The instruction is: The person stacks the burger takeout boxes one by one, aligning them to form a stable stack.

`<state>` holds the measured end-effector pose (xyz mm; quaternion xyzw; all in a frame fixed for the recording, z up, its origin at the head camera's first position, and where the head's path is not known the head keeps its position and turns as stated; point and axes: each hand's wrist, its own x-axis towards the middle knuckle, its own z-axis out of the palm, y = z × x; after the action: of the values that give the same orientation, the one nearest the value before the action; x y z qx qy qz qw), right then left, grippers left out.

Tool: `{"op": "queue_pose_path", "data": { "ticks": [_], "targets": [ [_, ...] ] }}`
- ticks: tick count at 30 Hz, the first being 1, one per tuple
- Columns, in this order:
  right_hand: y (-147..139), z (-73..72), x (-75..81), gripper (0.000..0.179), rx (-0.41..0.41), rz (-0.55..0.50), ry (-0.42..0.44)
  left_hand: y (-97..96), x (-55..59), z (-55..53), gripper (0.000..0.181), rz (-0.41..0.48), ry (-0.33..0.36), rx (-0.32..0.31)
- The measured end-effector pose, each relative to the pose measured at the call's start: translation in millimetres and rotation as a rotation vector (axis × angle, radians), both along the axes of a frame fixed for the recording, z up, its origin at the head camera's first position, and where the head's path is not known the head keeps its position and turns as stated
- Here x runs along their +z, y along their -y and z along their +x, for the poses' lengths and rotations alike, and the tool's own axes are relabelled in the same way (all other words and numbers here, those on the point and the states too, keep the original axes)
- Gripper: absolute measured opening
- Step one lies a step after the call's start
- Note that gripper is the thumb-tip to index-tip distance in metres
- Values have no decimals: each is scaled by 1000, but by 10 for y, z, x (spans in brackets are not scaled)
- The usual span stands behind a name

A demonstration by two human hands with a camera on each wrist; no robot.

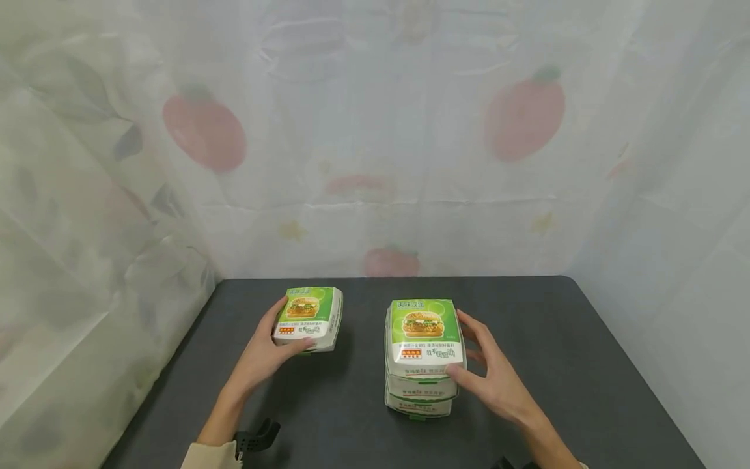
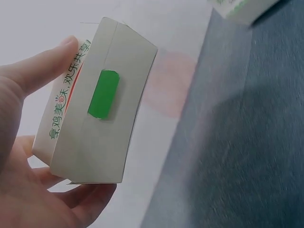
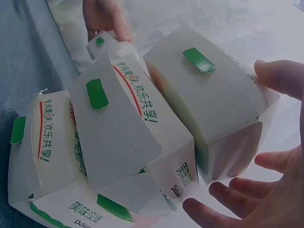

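Observation:
My left hand [image 1: 263, 355] holds one small burger box [image 1: 305, 316], white and green with a burger picture, raised over the left of the table, thumb along its front. Its pale side with a green tab fills much of the left wrist view. Three matching boxes stand stacked near the middle. My right hand [image 1: 492, 374] grips the top burger box [image 1: 424, 332] from its right side, thumb at the front edge, fingers around the far corner. Below it, the middle box [image 3: 128, 123] and the bottom box [image 3: 45, 137] sit slightly offset, green tabs showing.
A dark table [image 1: 328, 417] with rounded far corners lies under everything. Pale curtains [image 1: 363, 143] with faded fruit prints hang behind it and at both sides. Some table surface separates the stack from the box on the left.

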<state>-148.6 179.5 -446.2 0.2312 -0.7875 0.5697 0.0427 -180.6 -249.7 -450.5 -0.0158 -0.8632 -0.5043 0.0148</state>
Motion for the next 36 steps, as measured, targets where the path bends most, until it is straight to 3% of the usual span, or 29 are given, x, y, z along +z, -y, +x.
{"op": "queue_pose_path", "data": {
  "ticks": [6, 13, 20, 36],
  "targets": [
    [3, 1, 1, 81, 1, 7, -4, -141, 142, 34, 108, -14, -47, -44],
    [0, 8, 19, 80, -15, 15, -1, -302, 331, 12, 101, 55, -110, -83],
    [-3, 14, 26, 79, -18, 23, -4, -473, 491, -20, 99, 68, -173, -119],
    [-7, 25, 50, 78, -25, 31, -20, -823, 890, 16, 94, 99, -246, -243]
  ]
}}
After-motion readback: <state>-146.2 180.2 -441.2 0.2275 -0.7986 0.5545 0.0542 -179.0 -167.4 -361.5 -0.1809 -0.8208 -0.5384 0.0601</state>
